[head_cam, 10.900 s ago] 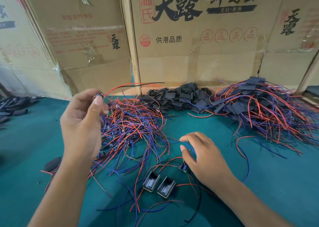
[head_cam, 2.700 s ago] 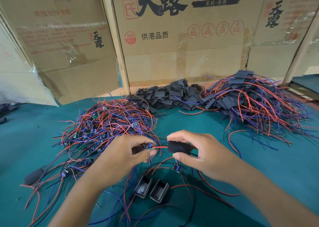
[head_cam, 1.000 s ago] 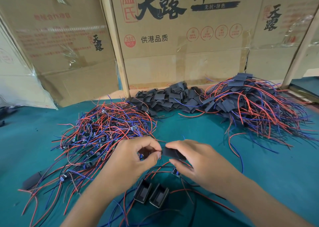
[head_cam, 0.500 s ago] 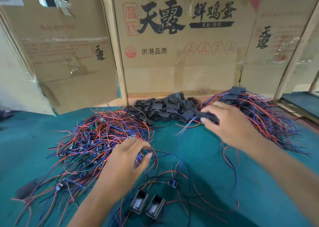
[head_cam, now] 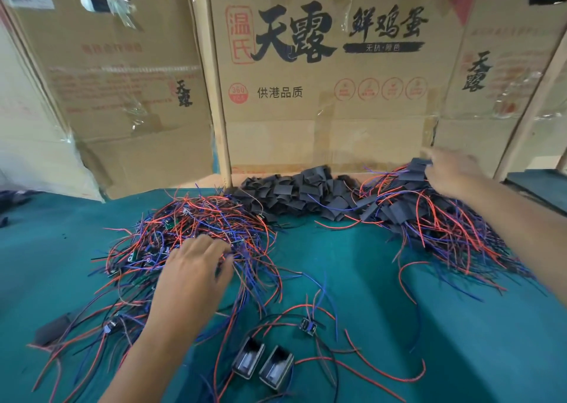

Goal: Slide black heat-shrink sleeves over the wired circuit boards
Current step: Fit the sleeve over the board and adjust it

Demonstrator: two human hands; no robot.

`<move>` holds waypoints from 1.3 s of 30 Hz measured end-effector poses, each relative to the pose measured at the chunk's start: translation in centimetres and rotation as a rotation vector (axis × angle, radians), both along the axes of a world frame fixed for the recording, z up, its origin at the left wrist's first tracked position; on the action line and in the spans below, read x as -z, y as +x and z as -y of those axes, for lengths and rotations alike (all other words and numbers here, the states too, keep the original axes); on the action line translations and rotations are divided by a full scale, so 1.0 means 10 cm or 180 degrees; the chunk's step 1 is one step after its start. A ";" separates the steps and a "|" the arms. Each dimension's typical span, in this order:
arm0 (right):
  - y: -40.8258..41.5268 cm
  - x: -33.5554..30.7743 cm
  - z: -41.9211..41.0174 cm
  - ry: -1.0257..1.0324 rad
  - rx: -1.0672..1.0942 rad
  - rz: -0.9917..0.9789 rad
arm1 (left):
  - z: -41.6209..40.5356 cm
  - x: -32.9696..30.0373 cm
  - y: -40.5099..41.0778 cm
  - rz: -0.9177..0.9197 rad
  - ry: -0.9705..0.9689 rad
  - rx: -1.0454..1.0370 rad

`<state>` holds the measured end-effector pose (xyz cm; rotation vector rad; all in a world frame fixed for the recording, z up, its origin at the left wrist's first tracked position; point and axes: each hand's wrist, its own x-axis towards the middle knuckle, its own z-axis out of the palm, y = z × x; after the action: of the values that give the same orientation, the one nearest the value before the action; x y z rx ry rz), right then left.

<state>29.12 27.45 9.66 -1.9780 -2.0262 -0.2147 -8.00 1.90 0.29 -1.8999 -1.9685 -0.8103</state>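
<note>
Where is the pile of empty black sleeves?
Head view, centre back: the pile of empty black sleeves lies against the cardboard box, between the two wire heaps.

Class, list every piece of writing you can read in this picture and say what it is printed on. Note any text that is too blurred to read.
"温氏", red stamp, middle cardboard box.
"天露", large black brush characters, same box.
"鲜鸡蛋", black, same box.
"供港品质", black, same box.
"360", red circle, same box.
"天露", small vertical black, left cardboard box.
"天露", vertical black, right cardboard box.
Black banner text, round red icons, faded red print on both side boxes, white label top left: too blurred.
</note>
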 end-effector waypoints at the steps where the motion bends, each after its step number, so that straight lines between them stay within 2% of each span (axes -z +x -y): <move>1: -0.07 0.00 0.13 0.0249 -0.0112 -0.0207 | 0.00 -0.01 -0.09 0.0050 -0.0081 -0.0236; 5: -0.60 0.27 1.05 0.0675 -0.1383 -0.1367 | 0.01 -0.01 -0.46 0.0437 -0.0379 -0.1012; 7: -0.89 0.51 1.53 0.0568 -0.1986 -0.1617 | 0.01 0.03 -0.59 0.0515 -0.0653 -0.1122; 9: -1.14 0.77 1.86 0.0398 -0.2291 -0.1701 | 0.03 0.05 -0.69 0.0587 -0.0930 -0.1022; 16: -1.29 1.34 2.13 0.0188 -0.2399 -0.1726 | 0.01 0.14 -0.78 0.0938 -0.1364 -0.0118; 21: -1.25 1.41 2.05 0.0227 -0.2291 -0.1627 | -0.03 0.19 -0.76 0.0788 -0.1338 0.0039; 23: -1.26 1.41 2.03 0.0309 -0.2321 -0.1601 | -0.04 0.19 -0.70 0.0642 -0.1114 0.0056; 27: -1.30 1.42 2.04 0.0368 -0.2372 -0.1602 | -0.17 0.09 -0.35 0.0506 -0.0129 0.0194; 28: -1.32 1.43 2.05 0.0355 -0.2376 -0.1596 | -0.23 0.05 -0.26 0.0383 -0.0091 0.0233; 29: -1.32 1.44 2.05 0.0330 -0.2375 -0.1586 | -0.31 0.01 -0.19 0.0199 -0.0232 0.0208; 32: -1.33 1.46 2.05 0.0233 -0.2372 -0.1557 | -0.57 -0.09 -0.09 -0.0608 -0.1186 -0.0099; 35: -1.32 1.46 2.04 0.0257 -0.2379 -0.1557 | -0.68 -0.18 -0.08 -0.0962 -0.1467 -0.0135; 37: -1.31 1.46 2.02 0.0327 -0.2360 -0.1581 | -0.69 -0.28 -0.09 -0.0842 -0.1356 0.0011; 39: -1.32 1.47 2.01 0.0385 -0.2351 -0.1595 | -0.66 -0.43 -0.11 -0.0048 -0.1214 0.0265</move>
<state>15.93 7.31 -5.01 -0.9670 -2.1523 0.2865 -9.10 8.53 4.59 -2.1981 -2.1695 -0.4602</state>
